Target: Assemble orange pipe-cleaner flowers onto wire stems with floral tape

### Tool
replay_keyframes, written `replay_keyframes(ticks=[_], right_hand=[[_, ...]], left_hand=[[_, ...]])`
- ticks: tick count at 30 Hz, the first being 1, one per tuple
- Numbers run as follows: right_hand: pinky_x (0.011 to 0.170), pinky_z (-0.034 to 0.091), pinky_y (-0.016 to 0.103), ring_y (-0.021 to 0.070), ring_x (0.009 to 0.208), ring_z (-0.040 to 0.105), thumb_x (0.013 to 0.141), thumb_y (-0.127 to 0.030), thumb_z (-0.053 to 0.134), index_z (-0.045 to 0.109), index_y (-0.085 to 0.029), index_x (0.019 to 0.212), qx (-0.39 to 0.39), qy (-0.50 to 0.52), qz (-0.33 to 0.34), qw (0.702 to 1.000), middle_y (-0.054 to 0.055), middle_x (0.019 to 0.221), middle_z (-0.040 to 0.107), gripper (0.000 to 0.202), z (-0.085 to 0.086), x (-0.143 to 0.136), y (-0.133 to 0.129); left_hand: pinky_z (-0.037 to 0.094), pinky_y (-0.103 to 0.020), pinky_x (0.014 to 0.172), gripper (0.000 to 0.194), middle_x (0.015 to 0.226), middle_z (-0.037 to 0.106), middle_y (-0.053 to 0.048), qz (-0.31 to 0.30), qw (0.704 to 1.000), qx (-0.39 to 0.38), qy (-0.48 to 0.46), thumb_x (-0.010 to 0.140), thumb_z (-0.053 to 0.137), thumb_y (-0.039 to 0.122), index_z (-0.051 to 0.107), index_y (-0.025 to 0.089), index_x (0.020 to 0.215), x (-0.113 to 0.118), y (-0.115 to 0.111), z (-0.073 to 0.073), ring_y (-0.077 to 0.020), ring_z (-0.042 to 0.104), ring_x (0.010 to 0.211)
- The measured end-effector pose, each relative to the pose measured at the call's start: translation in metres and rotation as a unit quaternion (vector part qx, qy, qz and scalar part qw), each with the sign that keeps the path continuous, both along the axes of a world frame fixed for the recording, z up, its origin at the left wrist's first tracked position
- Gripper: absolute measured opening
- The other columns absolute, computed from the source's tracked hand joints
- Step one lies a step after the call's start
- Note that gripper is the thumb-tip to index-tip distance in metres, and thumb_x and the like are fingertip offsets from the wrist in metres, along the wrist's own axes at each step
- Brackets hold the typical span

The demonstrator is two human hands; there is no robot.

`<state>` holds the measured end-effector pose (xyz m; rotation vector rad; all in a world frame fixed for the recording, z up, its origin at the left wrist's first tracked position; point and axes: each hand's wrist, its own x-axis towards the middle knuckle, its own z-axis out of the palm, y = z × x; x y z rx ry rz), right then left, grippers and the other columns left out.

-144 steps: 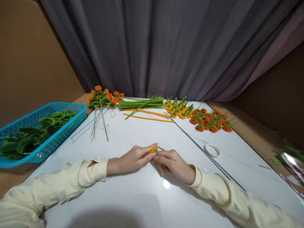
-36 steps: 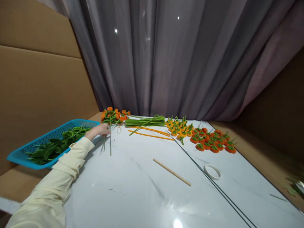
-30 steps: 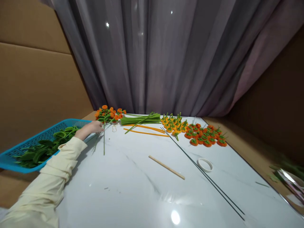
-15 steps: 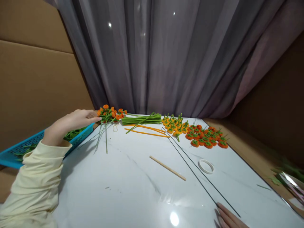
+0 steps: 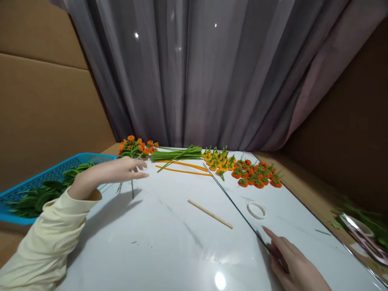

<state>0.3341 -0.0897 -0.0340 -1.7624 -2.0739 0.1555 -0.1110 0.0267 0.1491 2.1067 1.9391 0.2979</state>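
My left hand [image 5: 121,170] hovers over the table's left side, palm down, its fingers apart and nothing in them. Behind it lies a bunch of orange flowers [image 5: 140,146] with green leaves and thin stems, partly hidden by the hand. At the lower right, my right hand [image 5: 292,260] pinches two thin dark wires [image 5: 235,205] near their close end. Those wires lie nearly together and reach back toward the yellow flower heads. Left of them rests a pale wooden stick [image 5: 210,214]. A white ring [image 5: 253,216], perhaps a tape roll, lies just beyond my right fingers.
Green stems [image 5: 176,154], orange strips [image 5: 184,171], yellow flower heads [image 5: 220,161] and orange-red flower heads [image 5: 257,174] line the back of the white table [image 5: 151,262]. A blue basket [image 5: 87,157] of leaves stands left. Pink-handled scissors [image 5: 363,238] lie right. A grey curtain closes the back.
My left hand has left the orange flowers and moved right and nearer. My right hand has come further into view and closed on the wires, which now lie together. The view has shifted slightly.
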Motion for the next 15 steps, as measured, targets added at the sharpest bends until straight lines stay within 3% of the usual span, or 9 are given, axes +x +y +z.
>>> replay_keyframes(ticks=[2, 4, 7, 10, 15], right_hand=[[0.055, 0.051, 0.025, 0.0200, 0.075, 0.066, 0.078, -0.018, 0.038, 0.058, -0.020, 0.112, -0.045, -0.038, -0.018, 0.998, 0.007, 0.085, 0.065, 0.039, 0.007, -0.007, 0.008], [0.048, 0.046, 0.025, 0.0208, 0.071, 0.065, 0.074, -0.013, 0.039, 0.060, -0.021, 0.094, -0.098, -0.083, -0.057, 0.990, 0.006, 0.081, 0.064, 0.030, 0.018, -0.018, 0.012], [0.045, 0.039, 0.024, 0.0215, 0.064, 0.063, 0.069, -0.006, 0.042, 0.053, -0.021, 0.073, -0.171, -0.134, -0.105, 0.971, 0.004, 0.070, 0.062, 0.019, 0.039, -0.037, 0.011], [0.047, 0.035, 0.025, 0.0221, 0.062, 0.064, 0.068, -0.002, 0.042, 0.046, -0.021, 0.067, -0.206, -0.138, -0.126, 0.961, 0.003, 0.067, 0.062, 0.019, 0.055, -0.049, 0.009], [0.044, 0.028, 0.025, 0.0212, 0.054, 0.060, 0.069, -0.002, 0.043, 0.037, -0.023, 0.062, -0.212, -0.106, -0.130, 0.963, 0.002, 0.058, 0.058, 0.022, 0.051, -0.044, 0.008]], left_hand=[[0.043, -0.022, 0.074, 0.040, 0.106, 0.068, 0.000, -0.105, 0.993, -0.057, -0.009, 0.068, 0.061, 0.056, 0.069, 0.031, 0.098, 0.008, -0.006, -0.003, -0.0234, 0.062, 0.094], [0.042, -0.022, 0.076, 0.039, 0.110, 0.066, 0.000, -0.157, 0.984, -0.077, -0.011, 0.071, 0.058, 0.056, 0.067, 0.033, 0.102, 0.014, -0.012, -0.005, -0.0240, 0.061, 0.098], [0.042, -0.024, 0.074, 0.039, 0.109, 0.067, -0.001, -0.169, 0.981, -0.093, -0.001, 0.073, 0.058, 0.055, 0.067, 0.033, 0.104, 0.017, -0.020, -0.004, -0.0247, 0.061, 0.096], [0.042, -0.025, 0.073, 0.039, 0.106, 0.067, -0.003, -0.177, 0.979, -0.100, 0.021, 0.075, 0.056, 0.054, 0.066, 0.033, 0.106, 0.013, -0.024, -0.003, -0.0244, 0.062, 0.092], [0.042, -0.026, 0.076, 0.040, 0.109, 0.067, -0.005, -0.192, 0.975, -0.090, 0.068, 0.080, 0.052, 0.053, 0.063, 0.030, 0.110, 0.013, -0.023, -0.008, -0.0257, 0.062, 0.096]])
